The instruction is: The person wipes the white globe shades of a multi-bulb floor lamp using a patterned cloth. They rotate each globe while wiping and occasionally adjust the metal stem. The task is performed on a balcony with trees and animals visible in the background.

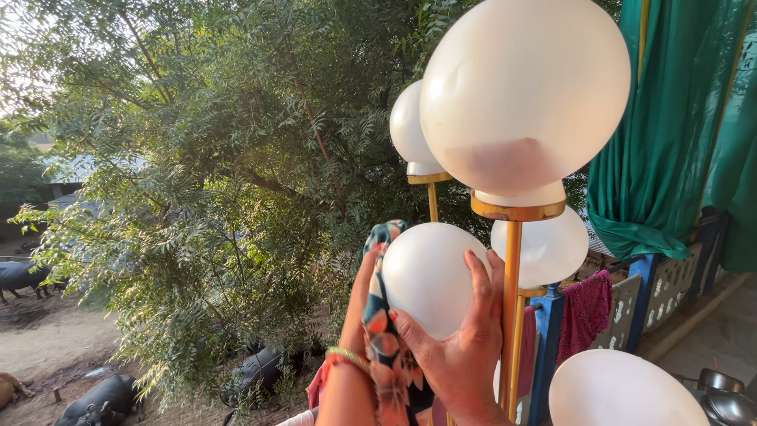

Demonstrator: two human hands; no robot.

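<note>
A lamp stand with gold poles carries several white globe shades. My right hand cups the lower middle globe from the front, thumb to the left and fingers up its right side. My left hand, a bangle on its wrist, presses a patterned orange and teal cloth against the left side of that same globe. A much larger globe sits just above on a gold collar. Three further globes are visible: behind, to the right and at the bottom right.
A leafy tree fills the left. Dark buffaloes stand on the dirt ground far below. A green curtain hangs at the right above a blue railing draped with a pink cloth. Metal vessels sit at the bottom right.
</note>
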